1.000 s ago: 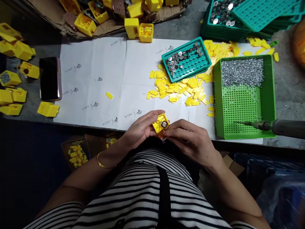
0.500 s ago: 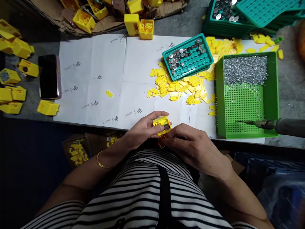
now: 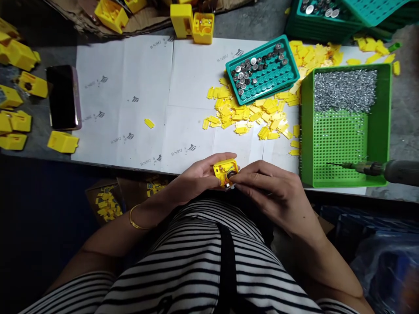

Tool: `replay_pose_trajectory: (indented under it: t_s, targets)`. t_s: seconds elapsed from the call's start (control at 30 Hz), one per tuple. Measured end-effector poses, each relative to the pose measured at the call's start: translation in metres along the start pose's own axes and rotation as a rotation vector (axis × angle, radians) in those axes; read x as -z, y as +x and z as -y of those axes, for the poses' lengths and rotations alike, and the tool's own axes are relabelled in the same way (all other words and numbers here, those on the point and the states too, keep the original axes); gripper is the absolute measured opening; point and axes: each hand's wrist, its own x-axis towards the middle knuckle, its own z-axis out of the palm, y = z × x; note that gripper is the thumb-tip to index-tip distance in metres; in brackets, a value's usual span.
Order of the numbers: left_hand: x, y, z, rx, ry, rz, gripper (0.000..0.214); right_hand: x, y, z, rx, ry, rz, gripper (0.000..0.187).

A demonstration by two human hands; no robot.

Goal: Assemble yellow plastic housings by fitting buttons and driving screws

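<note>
My left hand (image 3: 198, 181) is closed around a small open yellow plastic housing (image 3: 217, 167), just off the table's near edge. Inside the housing sits a round dark metallic part (image 3: 231, 174), with thin wires beside it. The fingers of my right hand (image 3: 273, 185) are pinched together at the housing's right side, close to the round part. A tiny pale piece (image 3: 228, 185) shows at the housing's lower edge by these fingertips. Whatever is between the right fingertips is too small and covered to make out.
Beyond my hands lie loose yellow plates (image 3: 242, 114) and a teal tray (image 3: 238, 97) of round metal parts. At right, a power screwdriver (image 3: 401, 173) reaches over a green basket (image 3: 386, 126) of screws. A phone (image 3: 63, 98) and yellow housings (image 3: 63, 142) are at left.
My right fingers have shifted from below the housing to its right side, by the round part. The reddish piece near them no longer shows. My left hand keeps its hold; the view has shifted slightly.
</note>
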Motion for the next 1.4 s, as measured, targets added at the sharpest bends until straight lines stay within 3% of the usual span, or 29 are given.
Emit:
replay_pose_trajectory:
  t_s: [0.2, 0.3, 0.47, 0.7, 0.8, 1.03, 1.23, 1.4]
  targets:
    - [0.0, 0.001, 0.005, -0.06, 0.133, -0.032, 0.057, -0.003, 0.002, -0.001, -0.092, -0.011, -0.054, 0.016]
    - [0.004, 0.0, 0.008, -0.064, 0.13, 0.012, 0.057, -0.004, 0.003, 0.0, -0.147, -0.02, -0.065, 0.014]
    - [0.006, -0.003, 0.007, 0.014, 0.022, 0.095, 0.066, -0.003, 0.006, 0.0, -0.111, -0.023, -0.006, 0.011]
    - [0.005, -0.003, 0.009, -0.016, 0.101, 0.068, 0.066, -0.002, 0.014, -0.006, -0.06, -0.025, 0.085, 0.014]
    - [0.006, -0.004, 0.009, -0.063, 0.144, 0.083, 0.065, -0.001, 0.018, -0.008, -0.086, -0.018, 0.07, 0.013]
    - [-0.002, -0.003, 0.01, -0.131, 0.275, -0.006, 0.054, -0.004, 0.021, -0.006, -0.133, -0.047, 0.026, 0.012]
    - [-0.008, -0.002, 0.014, -0.201, 0.268, -0.045, 0.048, -0.004, 0.018, 0.001, -0.103, -0.074, 0.011, 0.013]
    - [-0.008, -0.004, 0.011, -0.11, 0.056, 0.007, 0.052, -0.001, 0.019, 0.001, -0.032, -0.108, 0.019, 0.013]
